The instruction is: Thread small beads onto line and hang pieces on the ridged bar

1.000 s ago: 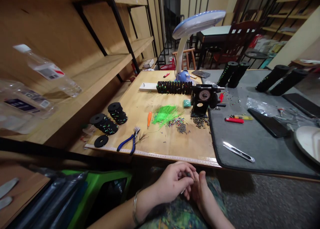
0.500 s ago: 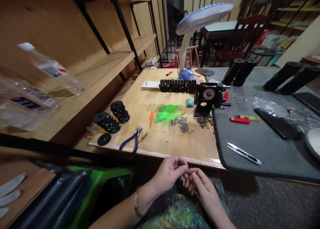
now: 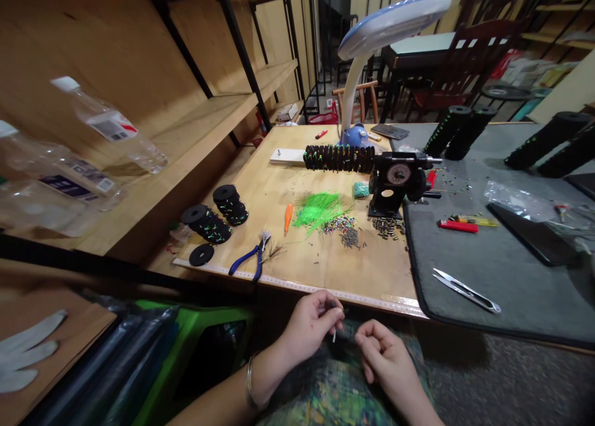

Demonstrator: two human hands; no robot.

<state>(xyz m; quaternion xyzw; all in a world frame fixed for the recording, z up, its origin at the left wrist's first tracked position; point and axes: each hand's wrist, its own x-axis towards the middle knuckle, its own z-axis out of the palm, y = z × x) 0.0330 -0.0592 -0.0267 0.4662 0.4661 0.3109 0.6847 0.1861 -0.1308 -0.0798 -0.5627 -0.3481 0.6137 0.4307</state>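
My left hand [image 3: 312, 327], with a bangle at its wrist, is closed in a pinch below the table's front edge. A small whitish piece [image 3: 334, 335] pokes out under its fingertips; its kind is too small to tell. To its right, apart from it, my right hand [image 3: 385, 355] has thumb and forefinger pressed together; anything between them is too fine to see. On the wood ahead lie blue-handled pliers [image 3: 251, 258], an orange pointed tool [image 3: 289, 217], bright green strands [image 3: 320, 209], multicoloured beads [image 3: 339, 224] and small grey pieces [image 3: 349, 237].
A black hand-crank winder [image 3: 393, 181] carries a row of black foam discs [image 3: 339, 158]. More foam spools [image 3: 207, 223] stand at the left. Thread snips [image 3: 467, 291] and a red lighter [image 3: 458, 226] lie on the grey mat [image 3: 446, 252]. A desk lamp [image 3: 353, 97] rises behind.
My two hands have separated: the right has drawn away to the right from the left. The whole view has shifted slightly.
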